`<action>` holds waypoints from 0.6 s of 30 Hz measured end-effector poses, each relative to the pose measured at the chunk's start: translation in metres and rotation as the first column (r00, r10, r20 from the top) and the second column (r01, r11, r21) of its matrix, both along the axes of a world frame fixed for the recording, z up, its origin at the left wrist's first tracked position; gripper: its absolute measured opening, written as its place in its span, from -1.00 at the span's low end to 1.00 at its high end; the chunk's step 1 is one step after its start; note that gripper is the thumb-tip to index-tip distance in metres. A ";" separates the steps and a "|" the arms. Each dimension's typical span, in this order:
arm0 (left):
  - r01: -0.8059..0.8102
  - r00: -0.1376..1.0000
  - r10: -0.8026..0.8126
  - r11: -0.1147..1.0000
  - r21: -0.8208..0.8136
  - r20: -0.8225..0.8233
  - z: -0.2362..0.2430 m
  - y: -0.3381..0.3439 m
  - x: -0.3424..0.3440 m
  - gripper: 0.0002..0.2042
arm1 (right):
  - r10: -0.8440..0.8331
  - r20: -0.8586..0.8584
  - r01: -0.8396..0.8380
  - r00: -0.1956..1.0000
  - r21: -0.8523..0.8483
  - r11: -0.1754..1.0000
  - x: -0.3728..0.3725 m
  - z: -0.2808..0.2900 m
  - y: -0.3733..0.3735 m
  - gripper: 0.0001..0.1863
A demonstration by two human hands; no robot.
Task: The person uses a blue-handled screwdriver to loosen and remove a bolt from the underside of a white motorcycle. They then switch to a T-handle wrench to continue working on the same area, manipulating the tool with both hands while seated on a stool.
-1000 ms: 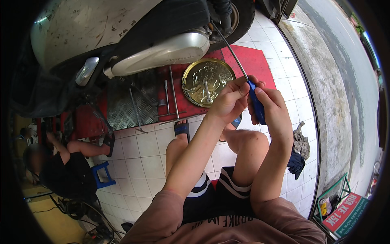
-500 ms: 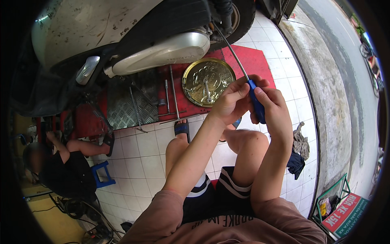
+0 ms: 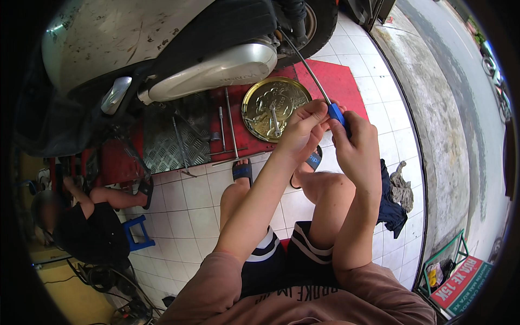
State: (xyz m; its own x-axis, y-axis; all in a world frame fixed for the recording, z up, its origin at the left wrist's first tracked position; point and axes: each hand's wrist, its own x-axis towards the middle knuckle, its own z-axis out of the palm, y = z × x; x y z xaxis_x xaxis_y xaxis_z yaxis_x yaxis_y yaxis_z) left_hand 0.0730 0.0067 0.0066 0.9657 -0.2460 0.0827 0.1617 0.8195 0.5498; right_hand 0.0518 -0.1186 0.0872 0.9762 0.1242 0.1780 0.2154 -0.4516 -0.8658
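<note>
A long screwdriver (image 3: 336, 114) with a blue handle points up and away to the left, its tip among dark parts beside the scooter's rear wheel (image 3: 324, 32); the tip itself is hard to make out. My right hand (image 3: 357, 143) is wrapped round the handle's back end. With its fingertips, my left hand (image 3: 302, 130) pinches the front of the handle, where the steel shaft begins. Above and to the left stands the scooter (image 3: 216, 70), with a silver engine cover. Below that cover, a round gold tray (image 3: 253, 125) carries a wrench (image 3: 274, 118) and small parts.
A red platform (image 3: 338, 86) with a metal tread plate (image 3: 162, 149) lies under the scooter. On it are a long T-handle wrench (image 3: 232, 124) and other bars. Another person (image 3: 92, 227) sits at left near a blue stool (image 3: 140, 233). Dark cloths (image 3: 394, 214) lie on the tiles at right.
My right hand has shifted slightly left and its fingers now cover more of the blue handle. My left hand stays at the front of the screwdriver. The view has shifted slightly.
</note>
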 end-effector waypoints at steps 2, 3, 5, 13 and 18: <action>-0.018 0.999 0.017 0.999 0.039 0.031 0.004 0.002 -0.004 -0.75 | 0.054 -0.159 -0.035 0.986 0.121 0.992 0.001 -0.001 0.000 -0.76; -0.062 0.996 0.056 0.995 0.082 0.071 0.005 0.002 -0.006 -0.72 | 0.118 -0.288 -0.036 0.950 0.274 0.961 0.000 0.001 0.001 -0.76; -0.055 0.994 0.044 0.993 0.104 0.103 0.006 0.005 -0.007 -0.64 | 0.293 -0.490 0.031 0.821 0.551 0.834 -0.001 0.008 0.003 -0.74; 0.249 0.968 -0.232 0.895 -0.369 0.091 0.018 0.007 -0.009 -0.64 | 0.864 0.214 0.687 0.456 0.533 -0.494 -0.007 -0.012 0.023 -0.70; 0.223 0.971 -0.237 0.921 -0.320 -0.005 -0.002 0.024 0.001 -0.68 | 0.904 0.043 0.539 0.425 0.790 -0.291 -0.001 -0.017 0.020 -0.66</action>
State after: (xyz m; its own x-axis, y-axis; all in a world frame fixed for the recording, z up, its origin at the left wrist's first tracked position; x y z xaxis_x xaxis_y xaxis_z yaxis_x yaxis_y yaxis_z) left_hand 0.0736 0.0305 0.0046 0.8900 -0.4299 0.1518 0.3842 0.8865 0.2577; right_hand 0.0510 -0.0988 0.0701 0.6114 0.7907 0.0316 -0.7814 0.5970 0.1814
